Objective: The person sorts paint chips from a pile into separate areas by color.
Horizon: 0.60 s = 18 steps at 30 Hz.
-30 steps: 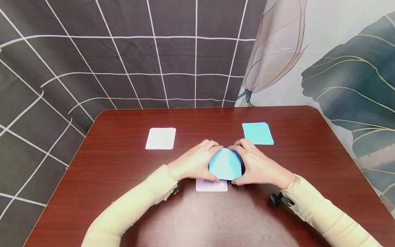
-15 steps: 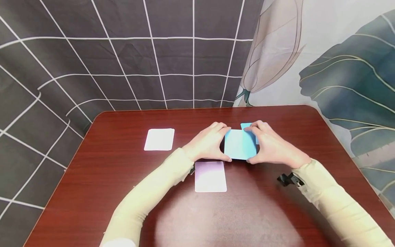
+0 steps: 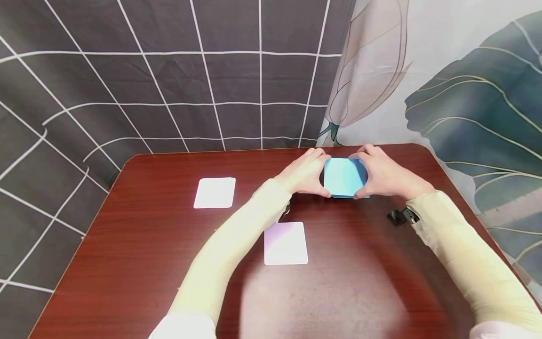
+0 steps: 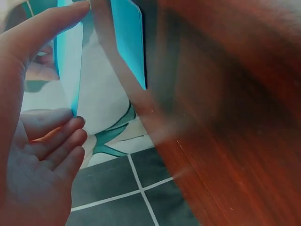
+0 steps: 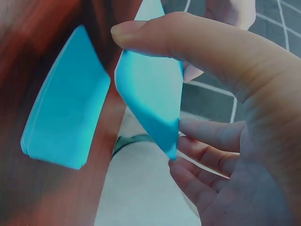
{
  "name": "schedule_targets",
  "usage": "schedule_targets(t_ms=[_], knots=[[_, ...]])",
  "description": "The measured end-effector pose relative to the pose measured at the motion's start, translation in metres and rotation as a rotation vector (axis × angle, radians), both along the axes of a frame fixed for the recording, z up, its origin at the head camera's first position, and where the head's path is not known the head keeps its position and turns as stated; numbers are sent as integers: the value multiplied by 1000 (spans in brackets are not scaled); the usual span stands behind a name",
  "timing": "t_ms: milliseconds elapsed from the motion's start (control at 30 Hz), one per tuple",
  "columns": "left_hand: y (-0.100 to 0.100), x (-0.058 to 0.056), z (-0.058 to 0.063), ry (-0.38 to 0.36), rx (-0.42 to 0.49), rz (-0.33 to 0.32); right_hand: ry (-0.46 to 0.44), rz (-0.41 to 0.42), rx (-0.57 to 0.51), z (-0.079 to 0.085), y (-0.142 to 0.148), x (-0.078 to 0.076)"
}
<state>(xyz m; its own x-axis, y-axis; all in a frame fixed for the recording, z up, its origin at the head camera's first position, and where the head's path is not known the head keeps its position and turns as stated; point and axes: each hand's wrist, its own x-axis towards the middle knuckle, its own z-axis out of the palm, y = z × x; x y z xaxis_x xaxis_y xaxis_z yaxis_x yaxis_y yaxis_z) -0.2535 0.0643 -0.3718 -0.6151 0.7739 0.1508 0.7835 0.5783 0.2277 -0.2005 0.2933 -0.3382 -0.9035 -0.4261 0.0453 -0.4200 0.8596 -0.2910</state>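
Note:
Both hands hold one thin, square blue card (image 3: 345, 177) by its opposite sides, at the back right of the table. My left hand (image 3: 306, 174) pinches its left side between thumb and fingers. At the right side, my right hand (image 3: 384, 175) grips it the same way. Just below the held card lies a small stack of blue cards (image 5: 68, 106), mostly hidden by it in the head view. Both wrist views show a gap between card and stack. The held card bends slightly in the right wrist view.
A pale lilac card (image 3: 285, 244) lies on the red-brown table (image 3: 127, 263) near the middle, by the left sleeve. Farther back on the left are white square cards (image 3: 215, 193). Dark grid-patterned cloth (image 3: 237, 75) and a floral curtain (image 3: 466, 117) hang behind the table.
Both hands have carried the blue card back and to the right, from above the lilac card to above the blue stack. The lilac card is now uncovered. The held card is flatter than before.

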Motion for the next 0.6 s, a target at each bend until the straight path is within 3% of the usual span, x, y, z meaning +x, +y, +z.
schedule_targets(t_ms=[233, 367, 600], knots=[[20, -12, -4, -36, -66, 56, -53, -13, 76, -7, 9, -22], [32, -14, -15, -57, -108, 94, -135, -31, 77, -17, 14, -30], [41, -11, -35, -165, -158, 144, -251, -62, 70, -37, 17, -36]])
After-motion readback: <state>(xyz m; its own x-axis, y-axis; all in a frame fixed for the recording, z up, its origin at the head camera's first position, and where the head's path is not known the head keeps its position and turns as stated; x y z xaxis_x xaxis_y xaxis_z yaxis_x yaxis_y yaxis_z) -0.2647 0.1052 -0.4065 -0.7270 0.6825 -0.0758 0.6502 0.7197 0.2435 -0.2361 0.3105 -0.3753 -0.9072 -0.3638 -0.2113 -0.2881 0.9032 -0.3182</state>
